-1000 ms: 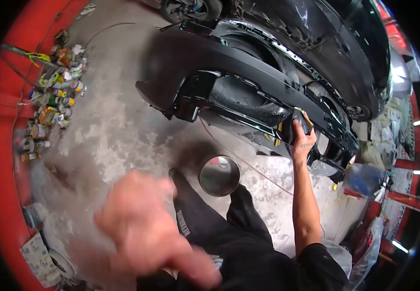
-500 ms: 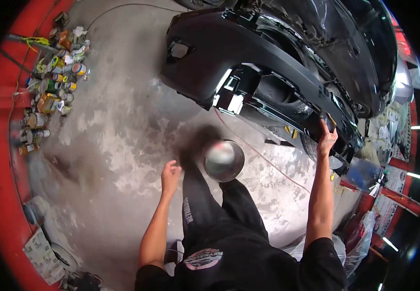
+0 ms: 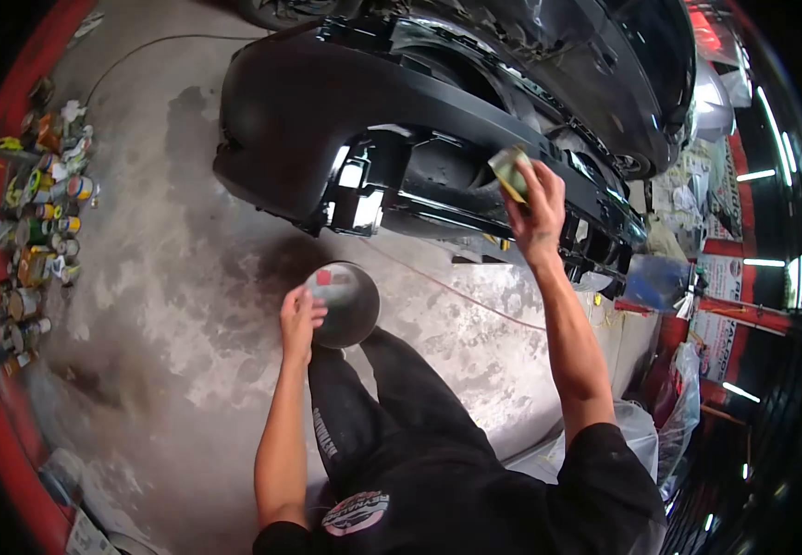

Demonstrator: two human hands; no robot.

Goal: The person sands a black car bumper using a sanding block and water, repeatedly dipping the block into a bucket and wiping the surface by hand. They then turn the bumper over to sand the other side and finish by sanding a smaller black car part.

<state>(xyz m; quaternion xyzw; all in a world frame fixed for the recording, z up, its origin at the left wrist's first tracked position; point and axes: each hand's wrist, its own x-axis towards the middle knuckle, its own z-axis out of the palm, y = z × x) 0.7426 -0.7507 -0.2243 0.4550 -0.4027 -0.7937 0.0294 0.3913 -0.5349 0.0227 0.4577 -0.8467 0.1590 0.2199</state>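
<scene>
My right hand [image 3: 540, 208] grips a small yellow sponge [image 3: 510, 173] with a grey-green face, holding it over the black car bumper [image 3: 299, 102]. The bumper stretches across the upper middle, its openings and bright tabs facing me. My left hand [image 3: 301, 316] is at the left rim of a round bucket [image 3: 357, 310], its fingers loosely curled and apart with nothing in them. Inside the bucket a small red patch [image 3: 324, 277] shows near the far rim. The bucket stands on the floor right by my feet, which it partly hides.
Cans and bottles [image 3: 45, 217] line the red wall on the left. A dark car [image 3: 623, 83] stands behind the bumper. A thin hose [image 3: 456, 294] crosses the concrete floor [image 3: 170, 305]. Plastic sheeting [image 3: 683, 407] lies at the right, near a blue container [image 3: 655, 282].
My right hand has drawn back from the bumper's right end, bringing the sponge left and up. My left hand has come to the bucket's rim. The view has turned toward the right.
</scene>
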